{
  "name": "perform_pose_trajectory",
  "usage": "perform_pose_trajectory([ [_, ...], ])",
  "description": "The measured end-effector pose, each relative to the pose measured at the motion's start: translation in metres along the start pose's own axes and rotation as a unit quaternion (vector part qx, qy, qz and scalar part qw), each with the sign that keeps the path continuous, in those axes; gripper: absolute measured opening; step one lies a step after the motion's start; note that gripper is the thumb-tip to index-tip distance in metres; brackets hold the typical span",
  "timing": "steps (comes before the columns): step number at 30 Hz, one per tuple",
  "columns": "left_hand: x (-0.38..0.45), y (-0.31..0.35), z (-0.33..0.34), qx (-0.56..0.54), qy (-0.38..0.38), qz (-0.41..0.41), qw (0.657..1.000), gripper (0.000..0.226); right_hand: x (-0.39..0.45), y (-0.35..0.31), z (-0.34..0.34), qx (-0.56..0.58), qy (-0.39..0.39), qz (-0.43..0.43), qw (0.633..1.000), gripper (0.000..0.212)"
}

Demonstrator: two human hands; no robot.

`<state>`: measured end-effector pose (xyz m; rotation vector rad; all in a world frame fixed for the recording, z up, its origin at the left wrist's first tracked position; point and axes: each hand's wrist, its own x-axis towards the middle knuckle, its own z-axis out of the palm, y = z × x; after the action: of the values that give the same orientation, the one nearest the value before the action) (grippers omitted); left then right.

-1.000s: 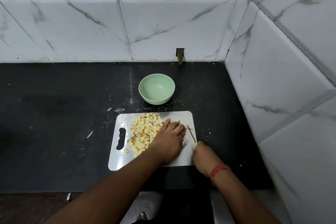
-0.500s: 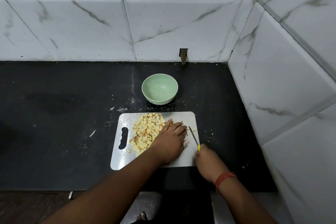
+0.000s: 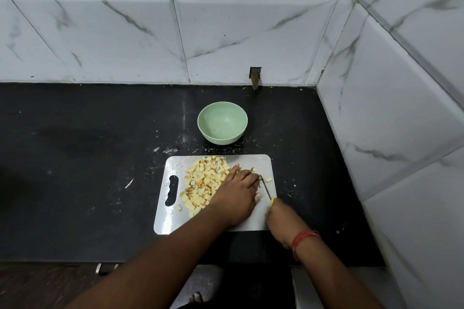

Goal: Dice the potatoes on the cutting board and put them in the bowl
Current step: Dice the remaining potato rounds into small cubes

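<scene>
A white cutting board (image 3: 259, 221) lies on the black counter (image 3: 88, 170). A heap of yellow potato dice (image 3: 203, 182) covers its left and middle part. My left hand (image 3: 237, 194) lies palm down over the right edge of the heap, fingers curled over potato pieces that it hides. My right hand (image 3: 282, 219) grips a knife (image 3: 265, 187) by its yellow handle, with the thin blade down on the board just right of my left fingers. One loose potato piece (image 3: 268, 179) lies right of the blade. An empty pale green bowl (image 3: 222, 123) stands behind the board.
White marble-look tiled walls close off the back and the right side (image 3: 376, 120). A small metal stub (image 3: 255, 78) sticks out of the back wall above the counter. White crumbs speckle the counter around the bowl and the board.
The view shifted slightly, so the board and bowl sit a bit further right. Both hands stay on the board, the knife blade working beside my left fingers.
</scene>
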<state>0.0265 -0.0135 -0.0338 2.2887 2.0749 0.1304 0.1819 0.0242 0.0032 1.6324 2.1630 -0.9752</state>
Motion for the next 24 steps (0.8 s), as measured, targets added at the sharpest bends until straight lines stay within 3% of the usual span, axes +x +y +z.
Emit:
perform_pose_trajectory([
  [3,0.001,0.001,-0.002,0.007,-0.001,-0.001,1.0,0.056,-0.01,0.012,0.006,-0.014,-0.014,-0.024,1.0,0.012],
  [7,0.002,0.003,-0.001,0.012,0.002,-0.007,1.0,0.056,-0.025,0.03,0.004,0.076,-0.009,-0.031,0.997,0.016],
  [12,-0.001,0.002,-0.002,0.002,0.019,-0.006,1.0,0.054,-0.018,0.044,-0.008,0.153,0.056,-0.018,0.986,0.028],
  [18,-0.001,0.005,-0.006,-0.013,0.063,-0.019,0.998,0.049,0.003,0.061,-0.024,0.03,0.236,-0.01,0.971,0.022],
  [24,-0.004,0.013,-0.003,-0.004,0.079,-0.029,0.996,0.053,0.019,0.07,-0.016,-0.046,0.27,-0.005,0.962,0.017],
])
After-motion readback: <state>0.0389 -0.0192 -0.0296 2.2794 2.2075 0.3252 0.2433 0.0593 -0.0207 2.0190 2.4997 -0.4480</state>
